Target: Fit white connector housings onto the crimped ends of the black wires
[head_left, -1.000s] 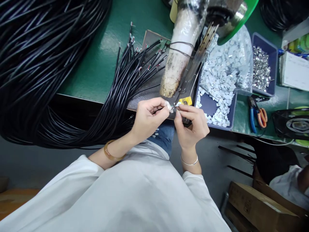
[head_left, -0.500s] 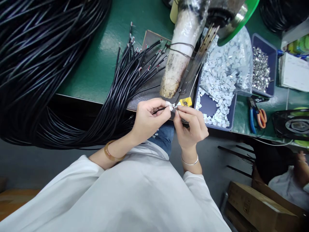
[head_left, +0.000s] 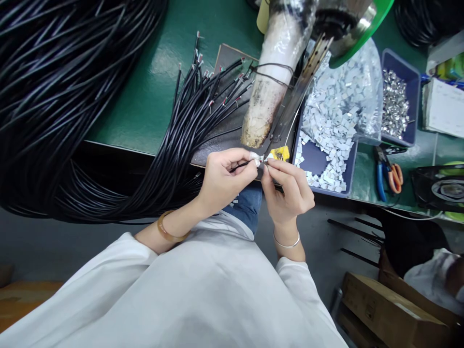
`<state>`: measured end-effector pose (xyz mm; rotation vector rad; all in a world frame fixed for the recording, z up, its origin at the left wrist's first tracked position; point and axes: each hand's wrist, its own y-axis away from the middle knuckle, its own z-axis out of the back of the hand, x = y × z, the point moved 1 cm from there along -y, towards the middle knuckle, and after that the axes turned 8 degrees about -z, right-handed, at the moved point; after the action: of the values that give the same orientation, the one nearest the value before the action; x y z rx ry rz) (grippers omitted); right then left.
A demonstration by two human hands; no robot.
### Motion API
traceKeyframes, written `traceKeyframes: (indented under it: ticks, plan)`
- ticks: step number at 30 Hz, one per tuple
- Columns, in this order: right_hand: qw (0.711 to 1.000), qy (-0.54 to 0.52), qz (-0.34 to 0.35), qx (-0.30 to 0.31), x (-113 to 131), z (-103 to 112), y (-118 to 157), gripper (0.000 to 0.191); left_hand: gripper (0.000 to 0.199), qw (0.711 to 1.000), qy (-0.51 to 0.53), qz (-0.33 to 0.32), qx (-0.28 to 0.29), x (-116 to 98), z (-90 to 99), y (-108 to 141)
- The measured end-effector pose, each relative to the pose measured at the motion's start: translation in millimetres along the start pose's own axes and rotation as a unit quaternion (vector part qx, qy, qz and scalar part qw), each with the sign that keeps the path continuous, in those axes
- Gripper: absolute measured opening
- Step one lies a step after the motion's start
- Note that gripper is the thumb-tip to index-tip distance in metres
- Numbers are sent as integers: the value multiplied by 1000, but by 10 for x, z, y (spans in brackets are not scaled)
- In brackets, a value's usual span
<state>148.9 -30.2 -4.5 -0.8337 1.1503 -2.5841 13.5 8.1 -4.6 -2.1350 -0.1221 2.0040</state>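
My left hand (head_left: 229,175) is closed in a pinch on a black cable (head_left: 238,166), close to its stripped end; white wrapping covers its fingertips. Opposite it, my right hand (head_left: 288,186) pinches a small white connector, mostly hidden by the fingers. Both sets of fingertips almost meet. Between them comes down the thin tip of a soldering iron (head_left: 297,89), fixed at a slant above. A yellow tag (head_left: 281,153) lies just behind the right fingertips. Left of the iron hangs a white, plastic-wrapped tube (head_left: 264,104) with a scorched end.
Many black cables (head_left: 188,116) with stripped ends lie on a dark board (head_left: 232,53). A blue tray (head_left: 348,186) holds white connectors; another bin (head_left: 415,116) holds metal pieces. Pliers (head_left: 387,174) lie to the right. Another person (head_left: 431,275) sits at lower right, near a cardboard box (head_left: 391,304).
Both hands keep their pinch and have barely moved. The iron's tip now shows more plainly between the fingertips. The view has shifted slightly.
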Motion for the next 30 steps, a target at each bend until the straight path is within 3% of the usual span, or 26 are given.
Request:
traceKeyframes:
  ticks: [6, 12, 17, 21, 30]
  plan:
    - [998, 57, 26, 0, 17, 26, 8, 20, 8, 999, -4, -32, -7, -58, 4, -22]
    - [997, 56, 60, 1, 20, 50, 37, 15, 11, 1000, -13, 4, 20, -45, 29, -7]
    - [1000, -3, -4, 5, 23, 89, 2, 18, 11, 999, -8, -20, 24, -32, 28, 5]
    - [997, -14, -65, 41, 55, 108, -56, 16, 11, 997, -24, -72, 35, -29, 37, 3]
    - [995, -33, -81, 49, 71, 69, -116, 15, 15, 990, -66, -122, 34, -18, 48, -38]
